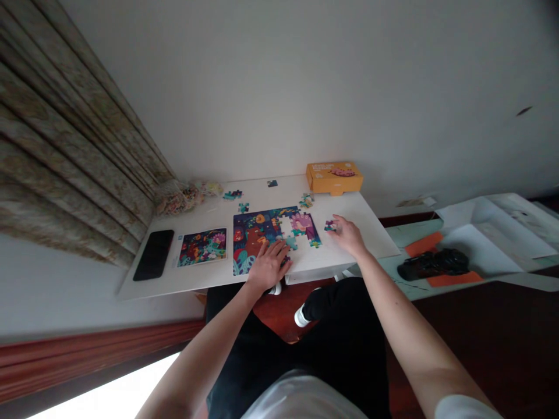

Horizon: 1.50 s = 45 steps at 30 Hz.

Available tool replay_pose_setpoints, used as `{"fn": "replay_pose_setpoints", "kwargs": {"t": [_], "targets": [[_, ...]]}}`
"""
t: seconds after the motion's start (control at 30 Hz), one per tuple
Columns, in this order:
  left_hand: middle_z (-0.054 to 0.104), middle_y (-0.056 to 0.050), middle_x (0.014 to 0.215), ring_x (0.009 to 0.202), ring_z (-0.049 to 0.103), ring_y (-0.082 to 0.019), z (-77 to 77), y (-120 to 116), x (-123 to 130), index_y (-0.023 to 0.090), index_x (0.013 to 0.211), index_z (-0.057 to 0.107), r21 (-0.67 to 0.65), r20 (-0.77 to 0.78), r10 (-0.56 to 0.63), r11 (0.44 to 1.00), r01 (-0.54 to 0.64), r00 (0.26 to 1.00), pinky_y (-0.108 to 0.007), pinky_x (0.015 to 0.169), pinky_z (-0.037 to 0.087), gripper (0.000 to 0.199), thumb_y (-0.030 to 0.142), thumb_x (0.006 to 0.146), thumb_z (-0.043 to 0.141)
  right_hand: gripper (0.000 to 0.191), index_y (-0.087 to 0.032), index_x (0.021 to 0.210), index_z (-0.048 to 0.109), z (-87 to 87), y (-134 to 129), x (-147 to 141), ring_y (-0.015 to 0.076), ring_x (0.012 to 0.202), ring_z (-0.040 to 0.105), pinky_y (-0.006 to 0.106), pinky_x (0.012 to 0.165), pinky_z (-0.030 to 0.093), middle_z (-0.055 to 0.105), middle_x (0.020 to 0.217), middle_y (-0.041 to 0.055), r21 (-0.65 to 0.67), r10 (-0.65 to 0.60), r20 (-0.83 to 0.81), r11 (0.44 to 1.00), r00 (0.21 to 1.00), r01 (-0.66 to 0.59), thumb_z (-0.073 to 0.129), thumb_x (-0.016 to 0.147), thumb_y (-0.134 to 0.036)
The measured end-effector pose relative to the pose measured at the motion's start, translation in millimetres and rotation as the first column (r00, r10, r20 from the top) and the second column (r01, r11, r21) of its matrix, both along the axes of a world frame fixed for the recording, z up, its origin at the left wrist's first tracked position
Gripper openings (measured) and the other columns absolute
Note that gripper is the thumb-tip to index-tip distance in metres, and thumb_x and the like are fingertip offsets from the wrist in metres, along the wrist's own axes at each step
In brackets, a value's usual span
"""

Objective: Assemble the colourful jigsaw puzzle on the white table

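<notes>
A partly joined jigsaw puzzle (pixel 253 233) lies on the white table, with a gap in its middle right. My left hand (pixel 267 265) rests palm down on the puzzle's lower edge, fingers spread, covering some pieces there. To the right of the puzzle, my right hand (pixel 348 235) pinches a dark purple jigsaw piece (pixel 331 225) by its edge at the tabletop. Loose puzzle pieces lie beyond the puzzle: a teal one (pixel 243 207), a joined dark cluster (pixel 233 195), a dark blue one (pixel 272 183) and a greenish group (pixel 306 201).
Left of the puzzle are a picture card (pixel 202 247) and a black phone (pixel 154 255). A yellow box (pixel 334 178) stands at the back right; a clear bag of small bits (pixel 183 196) sits by the curtain (pixel 74 128). Farther right are a black object (pixel 432 263) and white box trays (pixel 489 247).
</notes>
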State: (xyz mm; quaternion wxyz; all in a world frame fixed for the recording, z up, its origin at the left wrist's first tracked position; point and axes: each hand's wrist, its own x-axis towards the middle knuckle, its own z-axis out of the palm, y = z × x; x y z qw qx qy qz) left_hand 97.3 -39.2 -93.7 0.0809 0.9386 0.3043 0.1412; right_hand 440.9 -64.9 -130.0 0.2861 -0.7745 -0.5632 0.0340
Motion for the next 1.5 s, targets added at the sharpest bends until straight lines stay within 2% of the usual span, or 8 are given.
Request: {"fn": "replay_pose_setpoints", "kwargs": {"t": [0.17, 0.57, 0.87, 1.07, 1.17, 1.27, 1.4, 1.5], "targets": [[0.059, -0.009, 0.153, 0.148, 0.050, -0.026, 0.0, 2, 0, 0.024, 0.144, 0.061, -0.029, 0.012, 0.009, 1.000, -0.008, 1.000, -0.054, 0.128, 0.033, 0.042, 0.038, 0.108, 0.046, 0.055, -0.026, 0.130, 0.066, -3.4, 7, 11, 0.0278, 0.102, 0.075, 0.045, 0.091, 0.060, 0.081, 0.107, 0.0064, -0.006, 0.022, -0.121, 1.000, 0.992, -0.023, 0.077, 0.076, -0.024], [0.063, -0.010, 0.149, 0.144, 0.053, -0.026, -0.1, 10, 0, 0.024, 0.140, 0.064, -0.028, 0.020, 0.008, 1.000, -0.007, 1.000, -0.052, 0.124, 0.039, 0.037, 0.035, 0.106, 0.051, 0.039, -0.021, 0.117, 0.072, -13.6, 13, 12, 0.0272, 0.112, 0.073, 0.047, 0.104, 0.055, 0.078, 0.121, 0.0099, 0.092, 0.111, -0.244, 0.992, 0.963, -0.091, 0.070, 0.079, -0.022], [0.063, -0.009, 0.149, 0.144, 0.053, -0.025, 1.0, 16, -6, 0.026, 0.140, 0.064, -0.003, 0.027, -0.015, 1.000, 0.015, 1.000, -0.048, 0.122, 0.042, 0.038, 0.036, 0.106, 0.051, 0.035, -0.021, 0.123, 0.073, 2.2, 10, -13, 0.0327, 0.116, 0.067, 0.052, 0.103, 0.052, 0.075, 0.125, 0.0141, 0.125, 0.007, 0.008, 0.992, 1.000, -0.008, 0.059, 0.091, -0.028], [0.063, -0.008, 0.149, 0.144, 0.054, -0.025, -1.6, 11, -5, 0.027, 0.139, 0.065, -0.005, 0.026, -0.004, 1.000, 0.004, 1.000, -0.049, 0.124, 0.041, 0.037, 0.035, 0.105, 0.052, 0.042, -0.026, 0.133, 0.070, 23.0, -6, -44, 0.0358, 0.142, 0.050, 0.058, 0.116, 0.037, 0.063, 0.148, 0.0117, 0.011, 0.343, 0.240, 0.935, 0.908, -0.355, 0.064, 0.096, -0.044], [0.065, -0.007, 0.147, 0.137, 0.060, -0.025, 3.3, 38, -14, 0.027, 0.133, 0.068, -0.050, 0.077, 0.018, 0.999, -0.014, 0.997, -0.047, 0.122, 0.043, 0.034, 0.038, 0.105, 0.054, 0.040, -0.027, 0.131, 0.072, 26.5, -6, -47, 0.0346, 0.139, 0.053, 0.058, 0.115, 0.037, 0.067, 0.144, 0.0106, -0.043, 0.424, 0.238, 0.903, 0.874, -0.427, 0.064, 0.096, -0.044], [0.065, -0.010, 0.144, 0.135, 0.060, -0.024, 15.2, 96, -31, 0.023, 0.133, 0.067, -0.144, 0.192, 0.268, 0.959, -0.243, 0.944, -0.042, 0.118, 0.047, 0.035, 0.035, 0.104, 0.049, 0.039, -0.029, 0.130, 0.073, 26.7, -4, -46, 0.0334, 0.137, 0.054, 0.058, 0.115, 0.038, 0.068, 0.143, 0.0093, -0.041, 0.440, 0.223, 0.896, 0.870, -0.443, 0.064, 0.097, -0.045], [0.063, -0.018, 0.142, 0.136, 0.058, -0.028, 30.9, 178, -48, 0.012, 0.133, 0.064, -0.252, 0.068, 0.593, 0.788, -0.561, 0.802, -0.041, 0.120, 0.042, 0.040, 0.033, 0.102, 0.051, 0.040, -0.026, 0.134, 0.070, 22.6, -1, -45, 0.0320, 0.136, 0.056, 0.057, 0.115, 0.038, 0.068, 0.142, 0.0106, -0.025, 0.390, 0.224, 0.919, 0.893, -0.394, 0.054, 0.102, -0.043], [0.060, -0.025, 0.143, 0.139, 0.055, -0.032, 35.3, 216, -48, 0.005, 0.138, 0.058, -0.250, -0.056, 0.720, 0.660, -0.708, 0.691, -0.041, 0.119, 0.041, 0.047, 0.032, 0.100, 0.054, 0.042, -0.024, 0.136, 0.067, 15.8, 2, -42, 0.0324, 0.137, 0.055, 0.060, 0.118, 0.035, 0.067, 0.143, 0.0132, 0.019, 0.284, 0.222, 0.955, 0.933, -0.295, 0.043, 0.106, -0.040]]}}
